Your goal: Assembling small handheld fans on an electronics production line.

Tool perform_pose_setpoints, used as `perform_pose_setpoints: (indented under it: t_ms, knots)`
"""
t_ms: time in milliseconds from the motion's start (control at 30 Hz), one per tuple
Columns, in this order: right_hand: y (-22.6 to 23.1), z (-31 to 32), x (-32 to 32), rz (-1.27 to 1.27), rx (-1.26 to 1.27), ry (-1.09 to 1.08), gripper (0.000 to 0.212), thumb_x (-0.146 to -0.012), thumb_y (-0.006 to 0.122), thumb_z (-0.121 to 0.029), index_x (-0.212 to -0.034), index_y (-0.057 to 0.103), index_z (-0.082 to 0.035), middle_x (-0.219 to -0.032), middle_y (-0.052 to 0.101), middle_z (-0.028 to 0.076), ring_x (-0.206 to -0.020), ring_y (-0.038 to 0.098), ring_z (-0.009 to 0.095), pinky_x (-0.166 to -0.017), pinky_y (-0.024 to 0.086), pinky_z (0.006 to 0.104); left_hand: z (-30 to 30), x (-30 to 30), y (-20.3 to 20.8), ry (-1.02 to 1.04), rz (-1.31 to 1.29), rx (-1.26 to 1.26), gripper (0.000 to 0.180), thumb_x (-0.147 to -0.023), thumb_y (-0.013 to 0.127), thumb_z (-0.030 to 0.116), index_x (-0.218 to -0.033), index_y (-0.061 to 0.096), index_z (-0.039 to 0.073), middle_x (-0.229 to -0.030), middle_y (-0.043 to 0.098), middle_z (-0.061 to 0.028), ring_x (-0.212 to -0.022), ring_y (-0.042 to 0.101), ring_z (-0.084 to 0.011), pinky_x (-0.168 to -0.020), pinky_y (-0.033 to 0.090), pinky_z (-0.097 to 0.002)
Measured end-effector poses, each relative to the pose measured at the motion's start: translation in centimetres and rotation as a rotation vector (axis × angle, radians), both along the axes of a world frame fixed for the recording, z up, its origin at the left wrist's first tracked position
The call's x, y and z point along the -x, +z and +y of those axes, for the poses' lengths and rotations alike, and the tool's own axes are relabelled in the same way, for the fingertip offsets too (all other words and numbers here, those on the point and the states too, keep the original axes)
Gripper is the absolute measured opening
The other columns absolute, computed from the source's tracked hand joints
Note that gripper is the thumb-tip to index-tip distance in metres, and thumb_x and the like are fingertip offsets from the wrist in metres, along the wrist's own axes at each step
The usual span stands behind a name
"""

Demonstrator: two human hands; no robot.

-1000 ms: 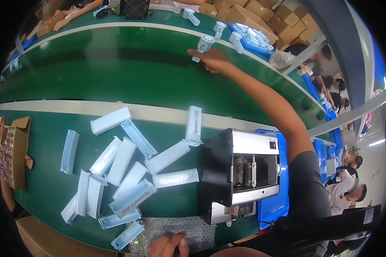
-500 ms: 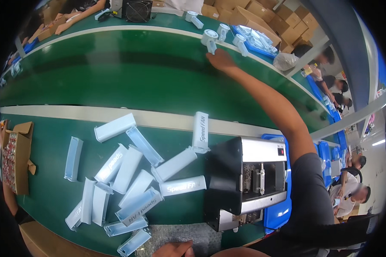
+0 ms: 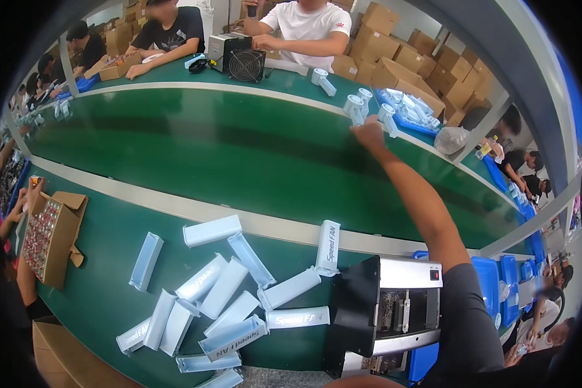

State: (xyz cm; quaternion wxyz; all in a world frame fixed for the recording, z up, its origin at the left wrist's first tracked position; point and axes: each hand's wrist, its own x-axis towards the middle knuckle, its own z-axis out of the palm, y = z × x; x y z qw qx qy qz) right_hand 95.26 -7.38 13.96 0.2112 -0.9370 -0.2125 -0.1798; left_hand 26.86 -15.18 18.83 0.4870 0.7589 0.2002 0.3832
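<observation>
— White fan units point(image 3: 354, 105) stand at the far edge of the green conveyor belt point(image 3: 239, 155), just beside a blue tray point(image 3: 410, 113) of more white parts.

— And the hands, in the head view?

— The right hand point(image 3: 368, 134) is stretched far across the belt and touches the nearest unit. Its fingers look curled together, but whether they clamp the unit I cannot tell. The left hand is out of sight.

— What lies near the body?

— Pale blue boxes point(image 3: 226, 291) are scattered on the near green table point(image 3: 103, 258), left of a grey and black machine point(image 3: 388, 310). A cardboard box point(image 3: 48, 236) sits at the left edge. Other people work along the far side.
</observation>
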Motion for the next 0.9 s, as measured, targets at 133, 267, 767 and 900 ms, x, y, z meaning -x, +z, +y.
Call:
perform_pose_setpoints:
  t_ms: [133,267,767,900]
  knots:
    - [2.3,-0.1,2.2,0.466,-0.303,0.114,0.061,-0.082,0.080,-0.027,-0.122,0.047,0.006,-0.108,0.070,0.027,-0.103,0.073,0.031,-0.083,0.061,0.0432,-0.9,1.0,-1.3,-0.031,0.027,0.038,0.008,-0.086,0.075,-0.004,-0.094,0.075,-0.005,-0.069,0.065,-0.0158,-0.056,0.063,-0.0278,-0.053,0.048,-0.0376]
    - [3.5,-2.9,4.8,0.528,-0.536,0.317,0.038,-0.091,0.073,-0.021,-0.115,0.051,-0.001,-0.110,0.069,0.014,-0.097,0.071,0.023,-0.078,0.061,0.0397,-0.5,2.2,-1.4,-0.062,0.098,-0.060,0.015,-0.089,0.074,0.003,-0.104,0.073,-0.003,-0.078,0.068,-0.0189,-0.065,0.067,-0.0321,-0.059,0.051,-0.0400]
    - [20.5,-30.4,37.9,0.311,0.074,0.532,0.017,-0.093,0.066,-0.013,-0.105,0.067,-0.002,-0.082,0.070,0.008,-0.076,0.068,0.017,-0.071,0.056,0.0312,-2.0,-0.4,-4.3,0.093,0.092,0.035,0.017,-0.101,0.062,0.011,-0.102,0.073,-0.003,-0.075,0.067,-0.0044,-0.065,0.057,-0.0074,-0.057,0.040,-0.0229]
    - [15.6,-33.5,46.2,0.404,-0.049,0.409,0.014,-0.084,0.070,-0.010,-0.093,0.066,-0.001,-0.079,0.072,0.014,-0.078,0.073,0.030,-0.071,0.057,0.0396,-2.2,-0.4,-4.1,0.069,0.081,-0.006,0.019,-0.102,0.061,0.014,-0.101,0.073,-0.001,-0.075,0.067,-0.0028,-0.064,0.055,-0.0062,-0.057,0.040,-0.0222]
